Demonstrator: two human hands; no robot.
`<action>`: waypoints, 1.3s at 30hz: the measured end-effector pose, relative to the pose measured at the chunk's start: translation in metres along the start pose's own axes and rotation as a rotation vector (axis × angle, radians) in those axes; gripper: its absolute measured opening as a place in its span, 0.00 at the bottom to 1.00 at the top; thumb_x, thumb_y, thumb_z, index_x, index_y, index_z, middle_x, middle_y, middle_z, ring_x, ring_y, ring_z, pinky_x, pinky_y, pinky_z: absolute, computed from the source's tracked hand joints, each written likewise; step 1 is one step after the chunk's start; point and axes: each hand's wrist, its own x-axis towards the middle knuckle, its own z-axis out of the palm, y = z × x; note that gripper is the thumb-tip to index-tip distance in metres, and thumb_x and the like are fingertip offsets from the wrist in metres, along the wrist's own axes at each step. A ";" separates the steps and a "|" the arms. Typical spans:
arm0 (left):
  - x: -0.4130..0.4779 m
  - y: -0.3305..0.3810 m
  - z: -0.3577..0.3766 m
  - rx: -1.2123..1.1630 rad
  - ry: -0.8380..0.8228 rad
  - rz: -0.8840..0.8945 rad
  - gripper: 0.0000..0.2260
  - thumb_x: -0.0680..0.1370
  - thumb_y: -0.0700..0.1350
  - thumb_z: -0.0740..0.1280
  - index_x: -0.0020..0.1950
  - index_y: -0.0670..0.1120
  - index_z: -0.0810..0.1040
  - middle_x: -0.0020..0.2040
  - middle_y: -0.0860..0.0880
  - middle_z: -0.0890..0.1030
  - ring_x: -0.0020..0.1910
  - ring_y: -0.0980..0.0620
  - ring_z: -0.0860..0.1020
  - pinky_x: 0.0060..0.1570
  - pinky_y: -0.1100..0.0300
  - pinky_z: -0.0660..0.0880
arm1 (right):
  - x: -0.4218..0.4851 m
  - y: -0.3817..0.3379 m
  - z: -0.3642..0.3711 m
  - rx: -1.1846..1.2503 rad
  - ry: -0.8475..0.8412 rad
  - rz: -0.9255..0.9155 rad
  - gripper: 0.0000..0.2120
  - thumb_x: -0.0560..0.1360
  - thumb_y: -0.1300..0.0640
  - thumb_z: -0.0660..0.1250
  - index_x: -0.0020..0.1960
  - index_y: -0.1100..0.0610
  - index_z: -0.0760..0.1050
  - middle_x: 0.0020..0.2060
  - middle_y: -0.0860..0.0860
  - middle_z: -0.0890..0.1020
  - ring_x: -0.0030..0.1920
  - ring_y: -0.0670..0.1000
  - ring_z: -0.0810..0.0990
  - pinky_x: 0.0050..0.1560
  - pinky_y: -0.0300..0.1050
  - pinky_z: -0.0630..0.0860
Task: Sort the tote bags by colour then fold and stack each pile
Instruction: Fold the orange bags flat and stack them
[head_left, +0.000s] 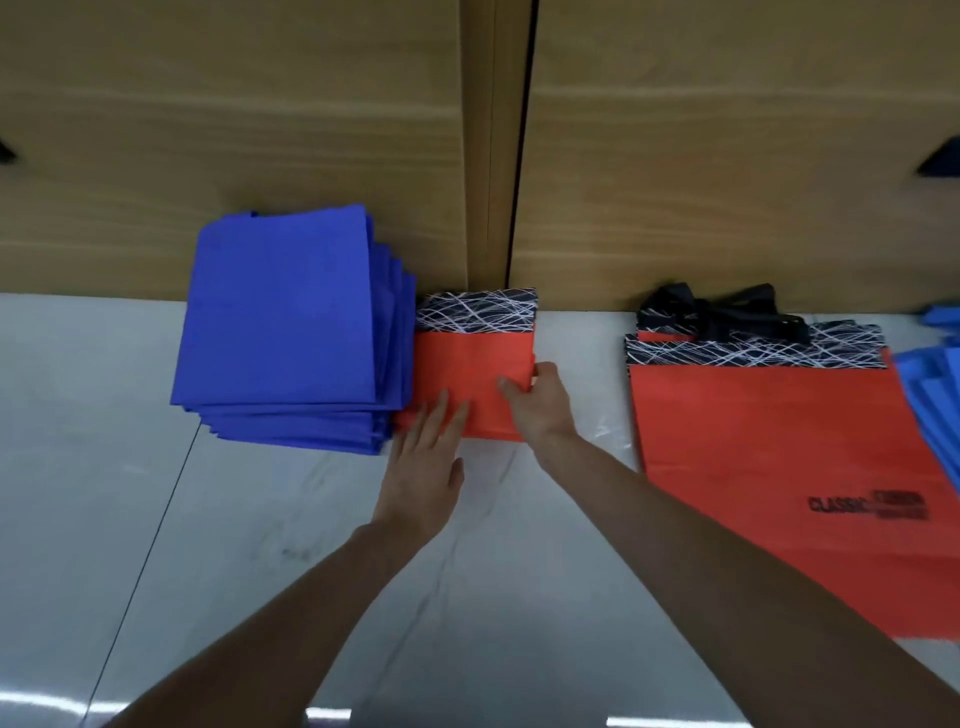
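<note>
Fingers (441, 418) of the left hand (423, 467): straight, slightly spread, pressed flat on the near-left part of a folded red-orange fabric tote bag with a black-and-white scribble band (467, 374). The right hand (540, 402) pinches the same bag's right edge, thumb on top, other fingers curled round the side.

Location: the folded bag lies flat on the pale glossy surface (156, 519), its band end against the wooden cabinet fronts (260, 104) and its left edge touching the tall stack of folded violet-blue tote bags (280, 322).

Status, my read:
- violet-blue pile looks done: folded, stacked, slightly fanned on its right side
- red-orange pile just starting; I can't tell whether there is more than one folded bag here
- flat pile of unfolded red-orange totes (769, 467) sits well apart to the right, black handles (727, 312) bunched on top; not yet folded
- lighter blue bags (935, 374) at the right frame edge look sorted but loose

Bag condition: crisp creases, edges square, no handles showing.
</note>
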 end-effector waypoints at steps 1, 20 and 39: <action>0.004 -0.002 0.004 0.046 -0.033 0.002 0.31 0.80 0.43 0.58 0.75 0.52 0.40 0.77 0.50 0.44 0.76 0.49 0.46 0.73 0.49 0.49 | 0.002 0.002 0.004 -0.039 0.006 -0.033 0.15 0.78 0.57 0.64 0.59 0.64 0.67 0.53 0.59 0.78 0.51 0.58 0.78 0.46 0.43 0.70; -0.008 0.046 0.010 0.234 0.254 0.325 0.23 0.71 0.39 0.59 0.67 0.41 0.71 0.66 0.41 0.73 0.64 0.43 0.71 0.62 0.42 0.67 | -0.051 0.092 -0.100 -0.531 0.315 -0.330 0.22 0.76 0.55 0.61 0.65 0.67 0.68 0.65 0.64 0.69 0.63 0.65 0.69 0.64 0.55 0.66; -0.040 0.141 0.100 0.175 -0.038 0.647 0.16 0.73 0.50 0.58 0.54 0.50 0.82 0.57 0.50 0.82 0.55 0.49 0.80 0.55 0.42 0.73 | -0.133 0.213 -0.193 -0.873 0.100 -0.304 0.30 0.68 0.49 0.56 0.68 0.57 0.71 0.67 0.55 0.73 0.51 0.56 0.67 0.55 0.55 0.72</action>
